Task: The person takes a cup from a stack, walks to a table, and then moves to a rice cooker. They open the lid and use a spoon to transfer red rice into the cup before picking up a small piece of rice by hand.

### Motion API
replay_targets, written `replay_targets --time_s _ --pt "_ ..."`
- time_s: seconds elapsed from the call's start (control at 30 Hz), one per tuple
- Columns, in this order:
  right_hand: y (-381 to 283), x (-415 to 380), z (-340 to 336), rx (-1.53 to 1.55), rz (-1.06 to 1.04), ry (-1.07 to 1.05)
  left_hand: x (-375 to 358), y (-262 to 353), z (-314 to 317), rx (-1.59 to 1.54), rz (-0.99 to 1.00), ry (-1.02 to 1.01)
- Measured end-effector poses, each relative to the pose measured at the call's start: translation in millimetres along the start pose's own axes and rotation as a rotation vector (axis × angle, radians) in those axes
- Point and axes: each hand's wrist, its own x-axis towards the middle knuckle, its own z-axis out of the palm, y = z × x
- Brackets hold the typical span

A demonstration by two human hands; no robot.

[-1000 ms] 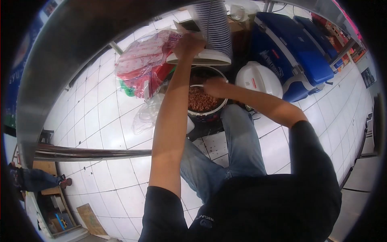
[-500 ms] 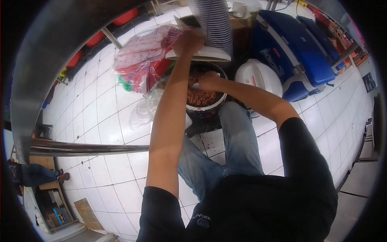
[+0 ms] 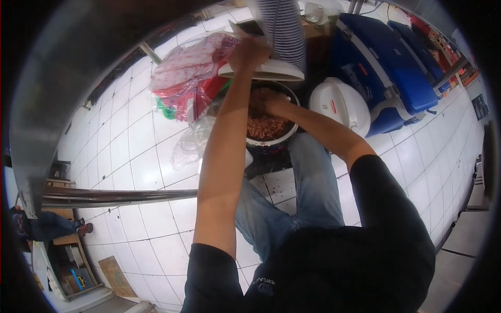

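My left hand (image 3: 250, 55) is closed on the edge of a white lid (image 3: 279, 70), holding it tilted up at the far side of a round bucket-like container (image 3: 284, 137). Reddish-brown crumbly food (image 3: 265, 128) fills part of the container. My right hand (image 3: 267, 103) reaches inside, low over the food, its fingers curled and in shadow. What it grips is too dark to make out. Just right of the container stands a white rounded lidded container (image 3: 339, 104).
A tall stack of cups (image 3: 284, 34) rises behind the lid. Plastic-wrapped red and pink packages (image 3: 182, 68) lie at left beside a clear bag (image 3: 190, 143). Blue coolers (image 3: 386, 68) stand at right. A metal bar (image 3: 125, 196) crosses at left, with another person's leg (image 3: 52, 225) beyond.
My right hand has moved deeper into the container; a small whitish thing by its fingers no longer shows. The left hand still holds the lid up. The view has shifted slightly.
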Motion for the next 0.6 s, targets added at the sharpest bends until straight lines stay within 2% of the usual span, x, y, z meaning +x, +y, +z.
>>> replay_targets --time_s 0.07,0.1,0.17,0.27,0.37,0.47,0.57,0.6 --pt "6.0 -6.5 13.2 -0.008 -0.121 0.01 -7.0 -3.7 -1.9 0.092 0.084 0.096" --pt "1.8 -9.8 1.1 -0.084 -0.129 -0.129 -7.2 -2.9 -0.4 0.135 0.134 0.141" --pt "1.7 -15.5 -28.6 -0.247 -0.142 -0.413 -1.4 -1.2 1.5 0.1 0.109 0.131" --pt "7.1 -15.7 -45.9 -0.285 -0.219 -0.325 5.7 -2.8 5.4 0.137 0.107 0.135" --pt "-8.5 -18.4 -93.7 0.015 -0.104 -0.085 30.5 -20.4 27.6 0.079 0.174 0.19" --pt "11.5 19.4 -40.4 -0.257 -0.222 0.196 47.2 -28.3 28.5 0.108 0.211 0.162" --pt "-0.3 35.1 -7.7 -0.145 0.041 0.082 31.4 -14.8 20.9 0.149 0.168 0.138" --pt "0.0 34.5 -6.1 -0.172 -0.012 0.013 26.8 -14.3 17.6 0.148 0.151 0.147"
